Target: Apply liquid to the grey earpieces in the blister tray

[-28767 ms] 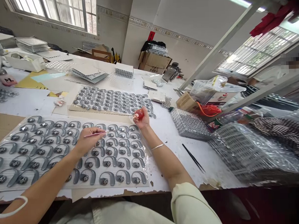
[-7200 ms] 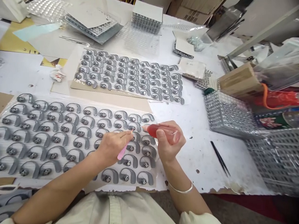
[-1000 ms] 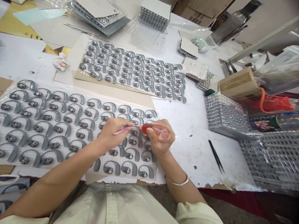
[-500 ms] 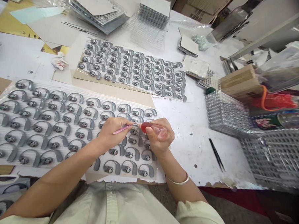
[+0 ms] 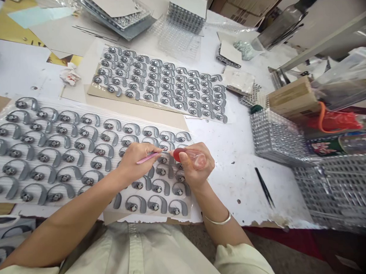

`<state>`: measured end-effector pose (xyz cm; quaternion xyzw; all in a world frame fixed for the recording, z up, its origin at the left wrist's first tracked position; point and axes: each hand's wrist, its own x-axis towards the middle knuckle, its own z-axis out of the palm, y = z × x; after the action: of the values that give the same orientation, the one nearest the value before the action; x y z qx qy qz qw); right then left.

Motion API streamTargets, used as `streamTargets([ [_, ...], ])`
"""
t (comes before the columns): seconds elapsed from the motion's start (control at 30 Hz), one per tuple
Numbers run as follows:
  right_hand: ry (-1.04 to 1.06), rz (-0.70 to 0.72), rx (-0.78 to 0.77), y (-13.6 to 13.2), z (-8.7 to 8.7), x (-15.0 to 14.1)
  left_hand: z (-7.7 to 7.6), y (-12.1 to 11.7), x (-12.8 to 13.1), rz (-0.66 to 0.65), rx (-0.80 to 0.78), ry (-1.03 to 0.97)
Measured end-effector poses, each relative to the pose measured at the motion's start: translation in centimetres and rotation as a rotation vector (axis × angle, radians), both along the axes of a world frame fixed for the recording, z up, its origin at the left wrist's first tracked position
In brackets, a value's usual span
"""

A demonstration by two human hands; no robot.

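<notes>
Pinching pink tool (image 5: 147, 158) in left hand (image 5: 134, 162), bottle (image 5: 190, 157) in right hand (image 5: 199, 166), grey hooks (image 5: 170, 170) underneath.

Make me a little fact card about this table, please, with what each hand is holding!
Left hand: holds a pink stick-like tool
Right hand: holds a reddish bottle
Tips: close together; can't tell if touching
Near sheet: rows of gray hooked parts, under the hands
Far board: more gray hooked parts
Right side: black tweezers lying on the white tabletop
Left side: crumpled tissue with red marks
</notes>
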<state>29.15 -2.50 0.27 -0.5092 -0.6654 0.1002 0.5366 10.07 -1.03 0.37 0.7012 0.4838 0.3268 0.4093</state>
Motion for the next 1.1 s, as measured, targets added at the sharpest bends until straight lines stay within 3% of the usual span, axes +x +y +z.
streamTargets([
  [0.17, 0.078, -0.037, -0.004, -0.1, 0.2, 0.3, -0.3, -0.1, 0.1, 0.001, 0.040, -0.010],
  [0.33, 0.522, -0.126, -0.034, 0.5, 1.0, 1.0, 0.0, -0.4, 0.1, 0.000, 0.095, 0.025],
  [0.6, 0.954, -0.097, -0.327, 1.9, 2.3, 3.2, 1.1, -1.0, 0.1, 0.103, 0.169, -0.075],
  [0.93, 0.987, -0.028, -0.337, 1.8, 2.6, 3.8, 5.8, -3.1, -1.8, 0.196, 0.443, 0.089],
  [1.0, 0.988, -0.040, -0.332, 1.8, 2.6, 3.7, 5.7, -3.6, -2.1, 0.131, 0.488, 0.104],
  [1.1, 0.973, -0.055, -0.310, 1.7, 3.0, 3.5, 4.7, -4.1, -2.2, -0.064, 0.505, 0.204],
])
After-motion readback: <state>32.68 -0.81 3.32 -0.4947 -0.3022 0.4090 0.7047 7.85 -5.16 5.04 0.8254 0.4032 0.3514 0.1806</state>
